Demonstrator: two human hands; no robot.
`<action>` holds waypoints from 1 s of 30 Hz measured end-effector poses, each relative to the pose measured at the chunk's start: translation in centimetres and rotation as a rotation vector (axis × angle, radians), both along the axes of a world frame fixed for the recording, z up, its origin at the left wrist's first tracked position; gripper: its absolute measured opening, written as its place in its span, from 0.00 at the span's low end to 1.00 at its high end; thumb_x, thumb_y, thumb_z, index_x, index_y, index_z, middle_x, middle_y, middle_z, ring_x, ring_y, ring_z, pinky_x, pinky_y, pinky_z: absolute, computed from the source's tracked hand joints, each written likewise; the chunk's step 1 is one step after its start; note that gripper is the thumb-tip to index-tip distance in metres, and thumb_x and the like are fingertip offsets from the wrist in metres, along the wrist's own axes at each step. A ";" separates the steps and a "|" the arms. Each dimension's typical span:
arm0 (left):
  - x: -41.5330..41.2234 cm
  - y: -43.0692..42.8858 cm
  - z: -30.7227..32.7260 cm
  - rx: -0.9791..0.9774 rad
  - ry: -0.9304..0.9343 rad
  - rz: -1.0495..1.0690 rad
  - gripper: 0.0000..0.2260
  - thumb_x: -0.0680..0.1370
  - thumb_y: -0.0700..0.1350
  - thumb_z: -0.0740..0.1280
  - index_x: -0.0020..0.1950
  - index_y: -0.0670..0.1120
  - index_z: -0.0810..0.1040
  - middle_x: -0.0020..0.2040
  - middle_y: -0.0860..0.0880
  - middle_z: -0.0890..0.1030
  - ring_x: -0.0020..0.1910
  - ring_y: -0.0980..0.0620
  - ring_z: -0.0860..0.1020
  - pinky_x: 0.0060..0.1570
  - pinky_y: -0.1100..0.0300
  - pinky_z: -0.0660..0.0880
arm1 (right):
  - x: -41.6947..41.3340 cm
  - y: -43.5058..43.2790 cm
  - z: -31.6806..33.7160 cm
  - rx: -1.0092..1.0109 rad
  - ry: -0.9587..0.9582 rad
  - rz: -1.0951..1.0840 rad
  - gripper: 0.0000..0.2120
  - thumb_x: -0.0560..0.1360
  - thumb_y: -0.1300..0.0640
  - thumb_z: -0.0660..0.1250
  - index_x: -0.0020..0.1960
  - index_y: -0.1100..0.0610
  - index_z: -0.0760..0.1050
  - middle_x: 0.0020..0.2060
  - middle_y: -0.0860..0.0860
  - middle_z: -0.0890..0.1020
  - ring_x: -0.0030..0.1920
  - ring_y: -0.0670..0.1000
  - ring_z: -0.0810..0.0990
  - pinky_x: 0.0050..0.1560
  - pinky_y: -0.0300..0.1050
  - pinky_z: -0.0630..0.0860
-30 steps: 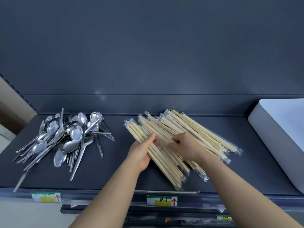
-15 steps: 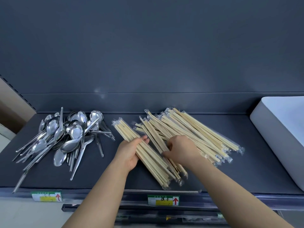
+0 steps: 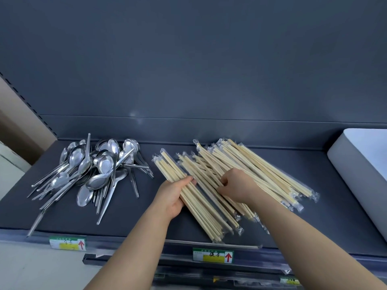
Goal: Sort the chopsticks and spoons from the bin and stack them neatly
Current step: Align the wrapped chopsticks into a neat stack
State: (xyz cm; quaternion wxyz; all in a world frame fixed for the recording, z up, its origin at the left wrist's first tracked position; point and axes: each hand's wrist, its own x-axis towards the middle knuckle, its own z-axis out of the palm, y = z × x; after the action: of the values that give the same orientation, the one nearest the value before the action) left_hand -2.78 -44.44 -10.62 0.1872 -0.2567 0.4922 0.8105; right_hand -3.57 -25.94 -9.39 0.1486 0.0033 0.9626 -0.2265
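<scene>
Sorting stage, head view. The left hand (image 3: 173, 195) grips a gathered bundle (image 3: 201, 206) of wrapped chopsticks, its fingers curled over the sticks, which run diagonally from beyond the fingertips back past the wrist toward the front edge of the shelf (image 3: 335, 216). The right hand (image 3: 236, 187), just beside the left and apart from it, has its fingers curled down onto the loose chopsticks (image 3: 261, 170), which fan out beyond and to the outer side of that hand and appear to overlap the bundle's edge. The spoons (image 3: 94, 170) lie well off to the outer side of the left hand as a separate heap, bowls mostly away from the person, handles crossing at several angles. The white bin (image 3: 360, 170) stands to the far outer side of the right hand; its inside is not visible, so whether anything remains in it cannot be told. Judged from this layout, separation by kind seems largely done: no spoon is seen among the chopsticks. Neat stacking remains, for the chopsticks are only partly aligned and the spoons are not yet nested.
</scene>
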 end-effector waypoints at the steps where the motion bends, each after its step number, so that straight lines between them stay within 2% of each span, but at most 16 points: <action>1: 0.0 0.0 0.0 0.005 0.002 -0.002 0.08 0.75 0.35 0.69 0.54 0.37 0.80 0.47 0.41 0.83 0.47 0.47 0.82 0.50 0.48 0.79 | 0.1 0.2 0.1 -0.061 -0.001 -0.014 0.13 0.71 0.57 0.68 0.30 0.58 0.69 0.27 0.52 0.70 0.28 0.50 0.68 0.28 0.42 0.66; 4: -0.1 0.4 0.0 0.029 0.024 -0.011 0.13 0.74 0.38 0.71 0.58 0.37 0.80 0.51 0.41 0.84 0.52 0.44 0.82 0.55 0.46 0.77 | 0.8 0.4 0.9 -0.276 -0.014 -0.004 0.15 0.71 0.58 0.70 0.30 0.59 0.68 0.26 0.53 0.67 0.26 0.48 0.63 0.27 0.42 0.61; 6: -0.3 0.9 0.2 0.027 0.039 0.000 0.13 0.74 0.38 0.71 0.58 0.38 0.79 0.54 0.40 0.83 0.55 0.42 0.81 0.59 0.44 0.75 | 1.4 0.2 1.4 -0.346 -0.068 0.050 0.15 0.71 0.55 0.71 0.31 0.61 0.72 0.26 0.52 0.68 0.25 0.48 0.63 0.27 0.41 0.61; 9: -0.5 1.2 0.4 0.005 0.045 0.026 0.11 0.75 0.36 0.70 0.57 0.37 0.79 0.52 0.39 0.83 0.49 0.44 0.83 0.51 0.48 0.79 | 1.4 0.3 1.5 -0.390 -0.062 0.061 0.18 0.74 0.52 0.70 0.36 0.66 0.75 0.27 0.52 0.69 0.26 0.47 0.63 0.27 0.39 0.61; 11: -0.4 1.0 0.4 0.012 0.040 0.036 0.11 0.74 0.35 0.70 0.57 0.36 0.79 0.50 0.39 0.83 0.45 0.47 0.84 0.44 0.51 0.81 | 1.0 0.6 1.2 -0.347 0.011 0.053 0.20 0.77 0.50 0.66 0.37 0.67 0.73 0.27 0.52 0.69 0.27 0.49 0.64 0.30 0.41 0.63; 13: -0.2 0.7 0.2 0.028 0.032 0.018 0.13 0.75 0.36 0.70 0.58 0.35 0.79 0.51 0.39 0.84 0.46 0.47 0.84 0.42 0.52 0.81 | 0.9 0.5 0.8 -0.315 0.017 0.086 0.20 0.78 0.48 0.64 0.37 0.64 0.73 0.28 0.52 0.70 0.28 0.49 0.65 0.31 0.44 0.65; 17: 0.2 0.6 0.3 0.033 0.026 -0.014 0.13 0.72 0.38 0.73 0.56 0.37 0.81 0.50 0.39 0.84 0.48 0.43 0.84 0.45 0.50 0.80 | 1.1 -1.0 0.3 -0.311 -0.068 0.177 0.21 0.78 0.44 0.62 0.34 0.59 0.73 0.27 0.50 0.71 0.28 0.48 0.67 0.33 0.47 0.67; 19: 0.1 0.0 0.2 0.005 0.032 0.035 0.13 0.71 0.37 0.74 0.55 0.37 0.81 0.49 0.39 0.84 0.47 0.43 0.84 0.45 0.49 0.80 | 0.9 -1.2 0.1 -0.281 -0.016 0.126 0.22 0.78 0.43 0.61 0.36 0.59 0.75 0.29 0.51 0.76 0.30 0.49 0.71 0.36 0.51 0.73; 21: 0.1 -0.9 -0.1 -0.027 0.025 0.088 0.12 0.72 0.36 0.73 0.54 0.36 0.80 0.46 0.40 0.85 0.46 0.44 0.84 0.45 0.50 0.80 | 0.5 -1.1 -0.1 -0.086 0.120 0.103 0.16 0.75 0.45 0.65 0.41 0.57 0.78 0.36 0.51 0.81 0.36 0.51 0.77 0.41 0.50 0.78; 23: 0.2 -1.7 -0.2 -0.044 0.016 0.103 0.10 0.73 0.36 0.73 0.53 0.37 0.80 0.46 0.40 0.85 0.46 0.45 0.83 0.44 0.50 0.79 | 0.5 -1.5 -0.2 0.099 0.130 0.119 0.12 0.71 0.44 0.70 0.45 0.53 0.79 0.40 0.49 0.81 0.42 0.52 0.79 0.43 0.47 0.78; 27: 0.6 -2.3 -0.4 -0.025 0.003 0.096 0.08 0.73 0.35 0.72 0.52 0.39 0.79 0.46 0.40 0.85 0.49 0.45 0.83 0.46 0.49 0.79 | 0.4 -2.3 -0.4 0.098 0.040 0.069 0.09 0.70 0.50 0.72 0.42 0.54 0.77 0.39 0.49 0.80 0.42 0.52 0.79 0.37 0.42 0.72; 30: 0.6 -2.2 -0.6 -0.014 -0.009 0.090 0.09 0.73 0.36 0.73 0.52 0.38 0.80 0.47 0.40 0.85 0.49 0.44 0.83 0.49 0.48 0.79 | -0.1 -2.0 -0.4 0.057 0.013 0.086 0.09 0.70 0.52 0.70 0.36 0.55 0.73 0.34 0.50 0.77 0.37 0.52 0.77 0.35 0.44 0.71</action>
State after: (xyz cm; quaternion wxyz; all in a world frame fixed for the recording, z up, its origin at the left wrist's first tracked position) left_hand -2.15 -46.61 -11.23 0.1509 -0.2834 0.4849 0.8135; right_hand -3.67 -27.97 -9.83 0.1516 -0.0353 0.9688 -0.1927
